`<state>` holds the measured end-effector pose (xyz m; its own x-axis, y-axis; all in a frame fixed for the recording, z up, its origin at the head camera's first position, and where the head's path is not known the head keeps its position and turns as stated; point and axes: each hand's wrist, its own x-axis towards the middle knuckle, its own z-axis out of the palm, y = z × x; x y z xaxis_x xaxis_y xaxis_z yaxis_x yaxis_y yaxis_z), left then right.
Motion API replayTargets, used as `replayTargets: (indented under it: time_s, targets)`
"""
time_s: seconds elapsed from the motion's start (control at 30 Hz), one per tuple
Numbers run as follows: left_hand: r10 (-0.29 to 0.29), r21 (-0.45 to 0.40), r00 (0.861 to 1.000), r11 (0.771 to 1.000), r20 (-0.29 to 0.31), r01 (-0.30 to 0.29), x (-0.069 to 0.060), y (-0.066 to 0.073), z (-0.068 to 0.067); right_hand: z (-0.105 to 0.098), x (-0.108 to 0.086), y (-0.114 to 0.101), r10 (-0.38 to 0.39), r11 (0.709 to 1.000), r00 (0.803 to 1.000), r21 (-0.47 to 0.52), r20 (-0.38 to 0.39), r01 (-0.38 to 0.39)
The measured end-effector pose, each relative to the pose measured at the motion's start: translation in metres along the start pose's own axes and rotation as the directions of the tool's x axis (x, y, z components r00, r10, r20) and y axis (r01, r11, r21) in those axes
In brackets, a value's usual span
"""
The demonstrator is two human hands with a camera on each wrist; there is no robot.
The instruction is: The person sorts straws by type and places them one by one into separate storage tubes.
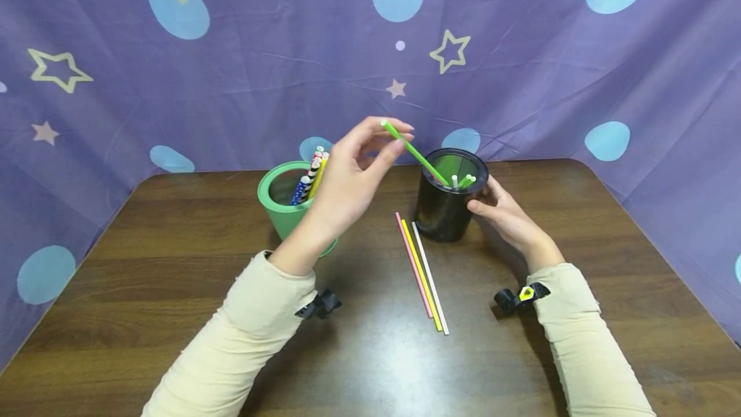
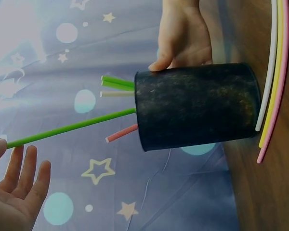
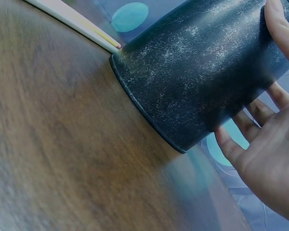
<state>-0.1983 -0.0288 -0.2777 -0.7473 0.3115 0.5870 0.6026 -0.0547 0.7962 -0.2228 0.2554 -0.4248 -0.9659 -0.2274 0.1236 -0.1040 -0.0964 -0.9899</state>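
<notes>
My left hand point(image 1: 356, 169) pinches the upper end of a green stick point(image 1: 418, 156), whose lower end sits inside the black cup point(image 1: 444, 214). Thumb and fingers of my right hand point(image 1: 515, 221) hold the cup's right side near the rim. Other sticks poke out of the cup: green ones point(image 2: 116, 83), a whitish one point(image 2: 116, 94) and a pinkish-red one point(image 2: 121, 133). On the table just left of the cup lie a pink stick point(image 1: 413, 265), a yellow stick point(image 1: 422, 275) and a white stick point(image 1: 430, 278), side by side.
Behind my left forearm stands a green cup point(image 1: 282, 217) with several patterned sticks point(image 1: 312, 176) leaning in it. The brown wooden table point(image 1: 370, 340) ends at a purple curtain point(image 1: 260, 82) with stars and blue dots. Black wrist mounts sit on both sleeves.
</notes>
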Motion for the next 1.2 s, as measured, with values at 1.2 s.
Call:
replayTargets:
  time_s: [1.2]
  targets:
    - [-0.256, 0.184, 0.961, 0.955, 0.107, 0.234, -0.024, -0.037, 0.016, 0.000, 0.000, 0.001, 0.007, 1.000, 1.000, 0.000, 0.001, -0.007]
